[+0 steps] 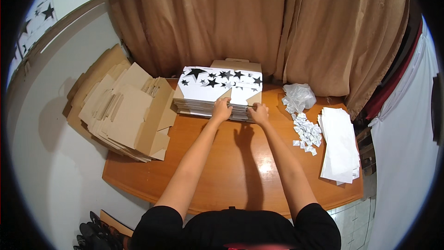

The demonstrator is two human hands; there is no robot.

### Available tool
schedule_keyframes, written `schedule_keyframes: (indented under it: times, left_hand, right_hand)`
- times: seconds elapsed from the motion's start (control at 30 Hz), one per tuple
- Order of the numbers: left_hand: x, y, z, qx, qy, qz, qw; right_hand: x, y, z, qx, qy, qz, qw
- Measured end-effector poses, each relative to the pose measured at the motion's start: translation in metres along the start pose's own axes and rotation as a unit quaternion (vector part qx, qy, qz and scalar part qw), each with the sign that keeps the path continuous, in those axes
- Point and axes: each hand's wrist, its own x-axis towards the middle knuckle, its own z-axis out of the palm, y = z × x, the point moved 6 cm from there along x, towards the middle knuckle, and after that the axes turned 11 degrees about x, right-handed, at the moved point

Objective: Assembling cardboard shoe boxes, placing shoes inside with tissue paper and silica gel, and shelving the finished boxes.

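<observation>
Fingers of the left hand (223,109) and right hand (259,113) are being held curled at the near edge of the stack of cardboard (212,91); whether they are clamped on a layer or merely resting cannot be told. The stack is being noted at the upper middle of the frame, its white, star-printed top facing up. Single layers are being judged light and fairly stiff, the whole heavier and liable to slip layer on layer; corners may be creased easily. The near edge and side ends are being rated the best holds, with layers pinched together.

Behind, movement is being limited by the curtain (212,18); at left, by the cardboard pile (125,115). At right, the plastic bag (299,97), small white packets (306,132) and white paper (339,148) are being noted apart from the stack. More room is being offered by the table (222,166) toward its near edge, lower middle.
</observation>
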Motion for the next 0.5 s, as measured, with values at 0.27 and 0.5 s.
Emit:
schedule_keyframes:
  times: [0.27,0.5]
  left_hand:
    - [0.034,-0.019,0.053,-0.039,0.066,-0.156,0.985]
    - [0.050,0.001,0.034,-0.105,0.126,-0.053,0.985]
  right_hand:
    - [0.013,-0.015,0.019,0.026,0.034,-0.015,0.999]
    - [0.024,-0.014,0.032,0.201,0.004,0.033,0.979]
